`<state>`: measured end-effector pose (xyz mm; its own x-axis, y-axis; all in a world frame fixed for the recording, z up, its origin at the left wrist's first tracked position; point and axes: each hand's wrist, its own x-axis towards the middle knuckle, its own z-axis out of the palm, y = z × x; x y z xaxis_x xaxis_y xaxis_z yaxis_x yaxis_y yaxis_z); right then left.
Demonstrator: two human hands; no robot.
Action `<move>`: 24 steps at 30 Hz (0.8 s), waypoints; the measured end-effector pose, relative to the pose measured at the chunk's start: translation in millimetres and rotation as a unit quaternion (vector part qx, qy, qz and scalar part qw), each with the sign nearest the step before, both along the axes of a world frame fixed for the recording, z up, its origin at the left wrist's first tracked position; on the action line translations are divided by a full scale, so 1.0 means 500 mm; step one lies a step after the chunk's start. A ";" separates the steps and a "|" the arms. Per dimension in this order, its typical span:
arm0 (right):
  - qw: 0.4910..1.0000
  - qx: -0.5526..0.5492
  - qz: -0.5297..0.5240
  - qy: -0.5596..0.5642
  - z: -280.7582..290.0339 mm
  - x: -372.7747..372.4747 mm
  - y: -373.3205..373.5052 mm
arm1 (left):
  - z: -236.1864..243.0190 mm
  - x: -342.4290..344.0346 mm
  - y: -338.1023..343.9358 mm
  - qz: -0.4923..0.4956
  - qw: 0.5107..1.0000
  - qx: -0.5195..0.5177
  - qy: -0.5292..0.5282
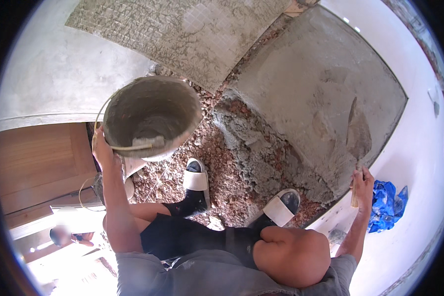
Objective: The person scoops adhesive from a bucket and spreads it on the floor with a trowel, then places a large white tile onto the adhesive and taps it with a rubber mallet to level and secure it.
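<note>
My left hand (104,148) grips a cement-coated bucket (180,103) at its left side, by the looped handle. The bucket is tilted, and grey mortar (153,129) lies in its bottom. My right hand (362,186) is closed on the wooden handle of a pointed trowel (356,133), whose mortar-smeared blade is over the smooth grey cement patch (296,74) on the right. Beside that patch, rough wet mortar (246,158) lies on reddish rubble (207,150) between my sandaled feet and the patch.
A mortar-streaked panel (163,27) lies at the top, beside a pale plastered surface (49,69). A white wall (414,138) borders the right, with a crumpled blue bag (387,204) along it. A wooden door (44,167) is at left, and another person (66,237) appears at lower left.
</note>
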<state>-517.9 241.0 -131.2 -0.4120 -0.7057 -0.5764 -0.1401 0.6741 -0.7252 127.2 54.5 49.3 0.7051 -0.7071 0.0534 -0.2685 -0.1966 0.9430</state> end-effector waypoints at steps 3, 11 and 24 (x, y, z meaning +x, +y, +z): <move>0.992 -0.038 0.030 0.113 -0.017 0.001 0.011 | -0.062 0.053 -0.046 0.106 0.993 -0.056 0.016; 0.931 -0.049 0.176 0.315 0.031 0.019 0.000 | -0.258 0.259 -0.076 0.204 0.961 -0.141 0.122; 0.895 0.053 0.284 0.340 -0.035 -0.058 -0.210 | -0.353 0.393 0.107 0.251 0.933 0.010 0.257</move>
<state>-546.7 135.9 -148.5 -0.2857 -0.8692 -0.4036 -0.8666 0.4141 -0.2783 323.6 107.9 -127.3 0.8768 -0.2779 -0.3924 0.3486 -0.1947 0.9168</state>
